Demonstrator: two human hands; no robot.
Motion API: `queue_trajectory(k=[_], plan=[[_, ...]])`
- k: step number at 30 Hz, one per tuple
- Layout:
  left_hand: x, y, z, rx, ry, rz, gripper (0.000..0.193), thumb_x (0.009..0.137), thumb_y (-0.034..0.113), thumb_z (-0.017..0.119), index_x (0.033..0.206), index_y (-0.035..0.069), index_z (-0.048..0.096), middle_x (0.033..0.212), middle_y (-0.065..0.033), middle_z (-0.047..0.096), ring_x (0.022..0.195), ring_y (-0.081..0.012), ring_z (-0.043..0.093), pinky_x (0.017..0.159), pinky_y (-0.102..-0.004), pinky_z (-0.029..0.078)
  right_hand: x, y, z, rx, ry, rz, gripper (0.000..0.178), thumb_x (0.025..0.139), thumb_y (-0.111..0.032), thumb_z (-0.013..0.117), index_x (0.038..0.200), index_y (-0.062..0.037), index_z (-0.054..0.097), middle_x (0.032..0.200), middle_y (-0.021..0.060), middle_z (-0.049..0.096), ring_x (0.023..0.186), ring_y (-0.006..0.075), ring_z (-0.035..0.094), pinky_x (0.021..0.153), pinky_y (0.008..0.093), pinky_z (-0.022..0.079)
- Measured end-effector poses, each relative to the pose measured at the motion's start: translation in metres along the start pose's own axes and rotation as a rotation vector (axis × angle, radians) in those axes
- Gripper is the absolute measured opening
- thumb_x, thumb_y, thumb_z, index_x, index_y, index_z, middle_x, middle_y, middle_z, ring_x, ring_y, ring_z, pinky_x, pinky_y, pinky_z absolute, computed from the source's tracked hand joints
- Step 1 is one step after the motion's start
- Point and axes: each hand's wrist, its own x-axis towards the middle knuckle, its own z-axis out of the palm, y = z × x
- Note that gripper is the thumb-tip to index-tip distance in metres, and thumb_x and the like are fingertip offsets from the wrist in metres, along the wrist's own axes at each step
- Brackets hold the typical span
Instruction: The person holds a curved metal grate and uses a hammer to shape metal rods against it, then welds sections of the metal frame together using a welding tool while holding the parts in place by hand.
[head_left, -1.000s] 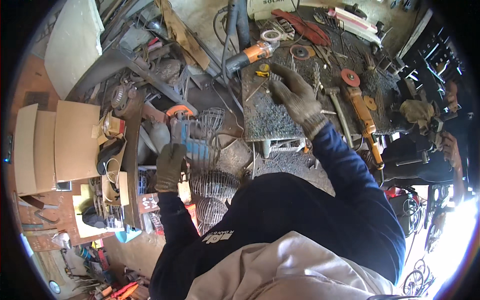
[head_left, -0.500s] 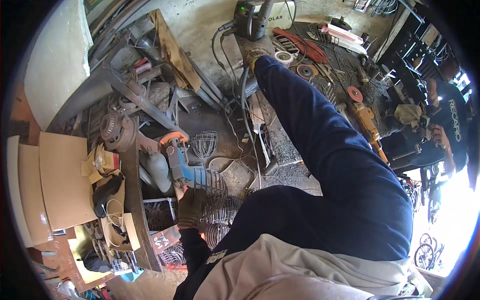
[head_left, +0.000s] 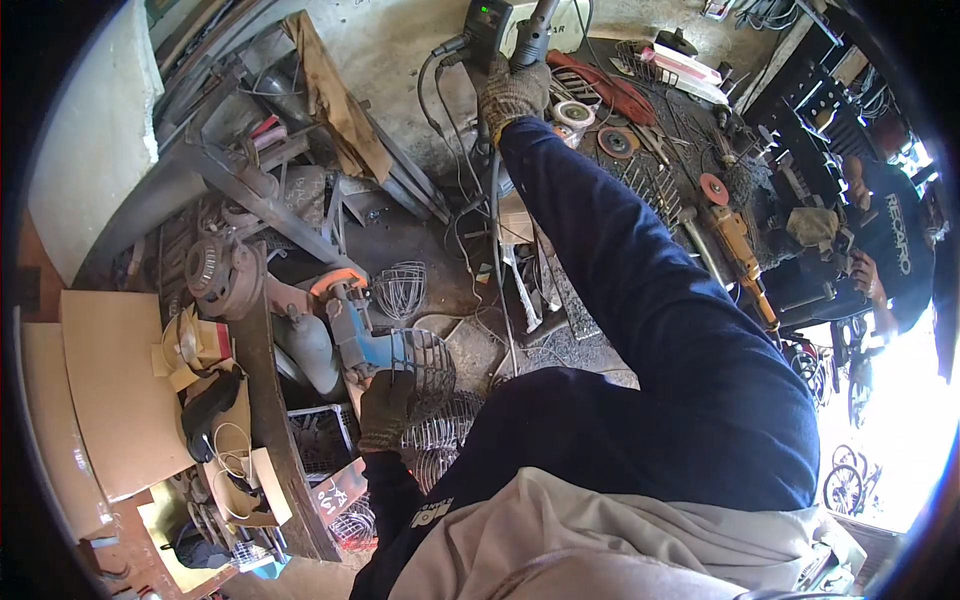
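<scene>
My right hand (head_left: 515, 95), in a knitted work glove, reaches far forward with its fingers wrapped round a dark grey tool handle (head_left: 531, 45) that points up. Just left of it is a black box (head_left: 489, 24) with a small green light and plugged-in cables. Low on the left, my gloved left hand (head_left: 385, 405) is closed at the edge of a round wire cage (head_left: 425, 362); its fingertips are partly hidden. A blue power tool (head_left: 355, 335) with an orange guard lies just beyond that hand.
More wire cages (head_left: 400, 290) lie on the floor and below my left hand. A bench on the right bears grinding discs (head_left: 618, 143) and a yellow grinder (head_left: 740, 250). Cardboard boxes (head_left: 120, 390) stand at left. Another person (head_left: 890, 250) works at far right. Cables (head_left: 495, 220) hang ahead.
My right hand and the tool handle have shifted slightly right of the black box. The left hand stays at the wire cage, and the whole view has moved a little.
</scene>
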Motion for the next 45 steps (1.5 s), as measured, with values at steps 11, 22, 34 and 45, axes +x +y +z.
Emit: queue_trajectory(k=[11,22,34,45], plan=[[-0.003,-0.013,0.015,0.004,-0.011,0.009,0.036,0.072,0.006,0.071,0.108,0.011,0.064,0.093,-0.0123,0.059,0.078,-0.0346,0.064,0.061,-0.0457,0.051,-0.001,0.010,0.001,0.057,0.027,-0.006,0.045,0.089,-0.014,0.070,0.130,-0.0062,0.054,0.110,0.0075,0.067,0.088,0.0204,0.067,0.079,0.0320,0.053],[-0.022,0.004,0.001,-0.296,-0.064,-0.588,0.014,0.089,0.019,0.063,0.095,0.006,0.064,0.085,-0.0136,0.061,0.074,-0.0330,0.063,0.067,-0.0437,0.049,-0.002,0.007,0.010,0.109,0.055,0.002,0.043,0.089,-0.014,0.070,0.128,-0.0054,0.053,0.105,0.0065,0.067,0.085,0.0185,0.066,0.076,0.0305,0.053],[-0.090,-0.020,0.019,-0.173,-0.183,-0.527,0.042,0.073,0.003,0.066,0.113,0.016,0.067,0.100,-0.0124,0.062,0.087,-0.0350,0.066,0.069,-0.0454,0.055,0.015,0.003,0.011,0.289,0.062,-0.028,0.042,0.090,-0.014,0.070,0.127,-0.0045,0.052,0.100,0.0053,0.067,0.083,0.0165,0.066,0.073,0.0289,0.053],[-0.059,-0.049,0.043,-0.487,-0.137,-0.543,0.027,0.079,0.007,0.068,0.106,0.012,0.068,0.096,-0.0122,0.063,0.083,-0.0317,0.066,0.070,-0.0423,0.053,-0.044,-0.059,-0.129,0.760,-0.308,-0.024,0.040,0.090,-0.014,0.070,0.125,-0.0037,0.052,0.096,0.0042,0.066,0.081,0.0147,0.065,0.070,0.0274,0.054]])
